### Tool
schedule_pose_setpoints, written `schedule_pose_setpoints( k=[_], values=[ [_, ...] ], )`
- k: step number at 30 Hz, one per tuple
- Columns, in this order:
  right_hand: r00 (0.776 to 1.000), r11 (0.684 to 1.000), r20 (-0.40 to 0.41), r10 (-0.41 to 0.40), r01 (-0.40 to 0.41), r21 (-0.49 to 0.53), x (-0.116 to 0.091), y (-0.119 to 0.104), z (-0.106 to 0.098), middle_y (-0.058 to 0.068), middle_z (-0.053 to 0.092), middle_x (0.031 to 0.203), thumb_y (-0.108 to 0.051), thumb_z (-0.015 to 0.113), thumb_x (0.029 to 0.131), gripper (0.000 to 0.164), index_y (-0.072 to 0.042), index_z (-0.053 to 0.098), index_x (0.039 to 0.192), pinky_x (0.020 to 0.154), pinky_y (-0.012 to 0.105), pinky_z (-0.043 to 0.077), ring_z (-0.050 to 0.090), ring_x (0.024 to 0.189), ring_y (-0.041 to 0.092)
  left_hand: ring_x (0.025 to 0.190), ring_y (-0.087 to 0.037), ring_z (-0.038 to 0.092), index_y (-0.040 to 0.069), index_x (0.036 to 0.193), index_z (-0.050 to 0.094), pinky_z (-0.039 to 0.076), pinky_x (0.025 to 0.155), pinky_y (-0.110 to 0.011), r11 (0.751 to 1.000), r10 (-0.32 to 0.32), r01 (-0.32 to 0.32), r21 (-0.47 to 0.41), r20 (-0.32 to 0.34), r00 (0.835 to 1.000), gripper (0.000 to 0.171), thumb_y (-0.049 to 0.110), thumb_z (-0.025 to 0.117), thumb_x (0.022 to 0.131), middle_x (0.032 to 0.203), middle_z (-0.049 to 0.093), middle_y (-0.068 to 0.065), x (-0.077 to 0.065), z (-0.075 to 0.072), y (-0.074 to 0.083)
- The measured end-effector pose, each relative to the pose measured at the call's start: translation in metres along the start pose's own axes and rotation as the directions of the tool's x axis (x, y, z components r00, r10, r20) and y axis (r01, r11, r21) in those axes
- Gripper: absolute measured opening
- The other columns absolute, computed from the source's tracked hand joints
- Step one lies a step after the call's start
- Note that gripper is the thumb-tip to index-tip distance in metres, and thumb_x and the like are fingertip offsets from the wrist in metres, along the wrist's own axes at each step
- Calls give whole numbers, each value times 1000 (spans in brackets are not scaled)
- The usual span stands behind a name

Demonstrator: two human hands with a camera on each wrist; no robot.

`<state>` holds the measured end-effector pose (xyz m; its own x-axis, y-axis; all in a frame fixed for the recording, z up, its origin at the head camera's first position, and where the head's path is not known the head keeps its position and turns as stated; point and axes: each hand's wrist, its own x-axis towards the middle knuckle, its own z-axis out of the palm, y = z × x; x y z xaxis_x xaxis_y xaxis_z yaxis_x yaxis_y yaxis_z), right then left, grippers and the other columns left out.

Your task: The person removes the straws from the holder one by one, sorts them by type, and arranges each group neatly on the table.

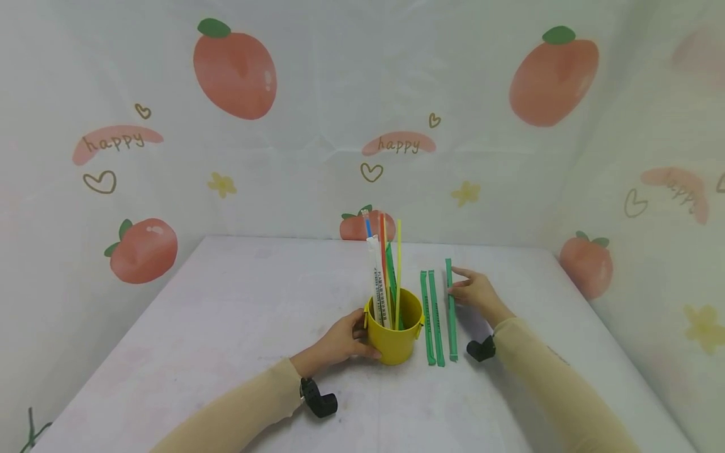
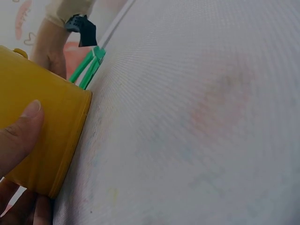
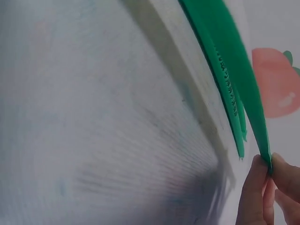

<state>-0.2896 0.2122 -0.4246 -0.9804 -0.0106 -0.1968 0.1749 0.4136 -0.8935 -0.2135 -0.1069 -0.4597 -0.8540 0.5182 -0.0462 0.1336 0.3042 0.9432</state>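
Observation:
My left hand (image 1: 345, 338) grips the side of a small yellow bucket (image 1: 394, 346) standing upright on the table; in the left wrist view the thumb (image 2: 21, 138) lies along its wall, fingers curling at the far side. Several straws (image 1: 381, 277), white-wrapped, red, yellow, green and blue, stand in the bucket. My right hand (image 1: 478, 294) pinches a green wrapped straw (image 1: 451, 318) between thumb and fingertips. The right wrist view shows that green straw (image 3: 248, 89) lifted off the table, its shadow beneath. Two more green wrapped straws (image 1: 432, 318) lie side by side between bucket and right hand.
The white table (image 1: 272, 277) extends on both sides of the bucket. A white curtain (image 1: 317, 75) printed with fruit and hearts hangs behind and to the right. Black cameras (image 1: 320, 402) are strapped at both wrists.

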Motion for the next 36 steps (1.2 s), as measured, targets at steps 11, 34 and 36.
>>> schedule_pose_setpoints(
  k=[11, 34, 36],
  values=[
    [997, 997, 32, 64, -63, -36, 0, 5, 5, 28, 55, 127, -3, 69, 87, 72, -6, 33, 150, 85, 32, 59, 64, 93, 19, 130, -30, 50, 8, 146, 37, 44, 109, -40, 1000, -17, 17, -2, -5, 1000, 86, 14, 84, 74, 145, 47, -12, 1, 1, 1],
    [994, 991, 20, 103, -101, -92, 1, 2, 15, 23, 59, 117, 0, 68, 87, 68, -2, 37, 147, 81, 31, 60, 65, 89, 18, 130, -29, 51, 8, 145, 39, 45, 108, -39, 1000, -9, 8, -25, -5, 1000, 85, 13, 85, 73, 144, 48, -11, -1, 0, 2],
    [994, 990, 20, 106, -103, -91, 2, 3, 15, 24, 59, 117, 1, 69, 86, 68, -2, 38, 146, 80, 31, 60, 64, 88, 17, 130, -30, 50, 8, 145, 39, 45, 108, -40, 1000, -6, 6, -29, -3, 1000, 85, 12, 85, 73, 144, 48, -11, -2, 0, 2]
  ],
)
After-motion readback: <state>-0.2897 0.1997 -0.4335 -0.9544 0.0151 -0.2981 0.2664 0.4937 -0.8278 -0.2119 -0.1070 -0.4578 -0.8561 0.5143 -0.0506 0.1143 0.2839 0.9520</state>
